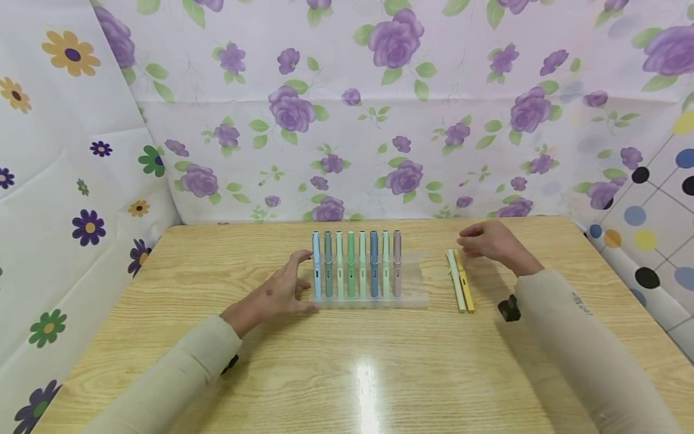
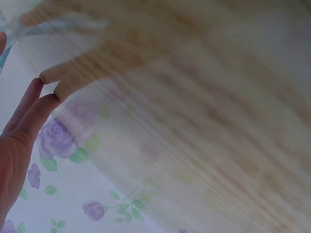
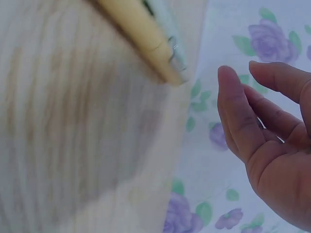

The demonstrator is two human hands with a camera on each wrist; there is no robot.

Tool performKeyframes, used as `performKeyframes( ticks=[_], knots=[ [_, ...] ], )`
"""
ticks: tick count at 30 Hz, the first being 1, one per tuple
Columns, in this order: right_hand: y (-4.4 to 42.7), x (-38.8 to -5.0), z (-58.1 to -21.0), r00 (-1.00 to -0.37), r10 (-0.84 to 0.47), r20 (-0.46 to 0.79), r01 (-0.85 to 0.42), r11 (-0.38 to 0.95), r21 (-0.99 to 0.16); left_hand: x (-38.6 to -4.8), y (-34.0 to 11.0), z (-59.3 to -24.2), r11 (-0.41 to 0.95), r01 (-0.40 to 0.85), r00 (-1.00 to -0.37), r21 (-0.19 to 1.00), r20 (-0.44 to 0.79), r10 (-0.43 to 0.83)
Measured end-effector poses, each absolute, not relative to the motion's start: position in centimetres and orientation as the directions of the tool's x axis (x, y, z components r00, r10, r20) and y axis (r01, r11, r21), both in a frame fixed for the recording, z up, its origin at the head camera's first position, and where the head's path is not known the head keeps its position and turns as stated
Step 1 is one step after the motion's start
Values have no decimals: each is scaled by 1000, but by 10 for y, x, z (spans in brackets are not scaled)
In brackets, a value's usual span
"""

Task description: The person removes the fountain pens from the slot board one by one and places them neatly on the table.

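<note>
Several pens in blue, teal, green and mauve [image 1: 397,265] stand side by side on a clear stand [image 1: 416,300]. My left hand [image 1: 279,293] is at the stand's left end, thumb by the front corner and index finger beside the light blue pen [image 1: 317,265]. In the left wrist view, the left hand [image 2: 22,141] has fairly straight fingers. To the right, a pale green pen [image 1: 456,282] and a yellow pen [image 1: 464,282] lie together on the table. My right hand [image 1: 494,243], empty, hovers near their far ends; its fingers [image 3: 235,107] are loosely bent.
The wooden table [image 1: 303,374] ends at a wall covering with purple flowers [image 1: 398,42]. More patterned sheets hang at the left and right. Small black items show at both wrists. The stand's right part holds no pens.
</note>
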State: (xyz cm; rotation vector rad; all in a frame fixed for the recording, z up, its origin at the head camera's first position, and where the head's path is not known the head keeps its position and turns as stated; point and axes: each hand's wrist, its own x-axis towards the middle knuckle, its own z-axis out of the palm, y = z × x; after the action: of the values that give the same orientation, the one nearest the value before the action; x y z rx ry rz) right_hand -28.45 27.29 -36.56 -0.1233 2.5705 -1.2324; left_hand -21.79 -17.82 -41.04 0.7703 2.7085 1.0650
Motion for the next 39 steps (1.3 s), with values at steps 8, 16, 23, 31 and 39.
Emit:
performKeyframes(
  ticks=[8,16,23,31,39],
  knots=[
    [252,-282,-352,-952,-250,-177,-5,593,-805,-217,-177,-409,623,392,-869,676,51,491],
    [234,-278,-340,-946,-292,-138,-61,582,-811,-216,-176,-409,627,386,-874,677,49,484],
    [222,-276,-330,-940,-329,-89,-123,572,-811,-217,-176,-410,621,395,-871,676,62,487],
    [212,-274,-328,-932,-351,-91,-137,574,-807,-218,-176,-410,632,376,-878,678,43,476],
    [202,-276,-331,-919,-389,-56,-182,546,-818,-218,-176,-408,635,354,-884,687,26,466]
  ],
)
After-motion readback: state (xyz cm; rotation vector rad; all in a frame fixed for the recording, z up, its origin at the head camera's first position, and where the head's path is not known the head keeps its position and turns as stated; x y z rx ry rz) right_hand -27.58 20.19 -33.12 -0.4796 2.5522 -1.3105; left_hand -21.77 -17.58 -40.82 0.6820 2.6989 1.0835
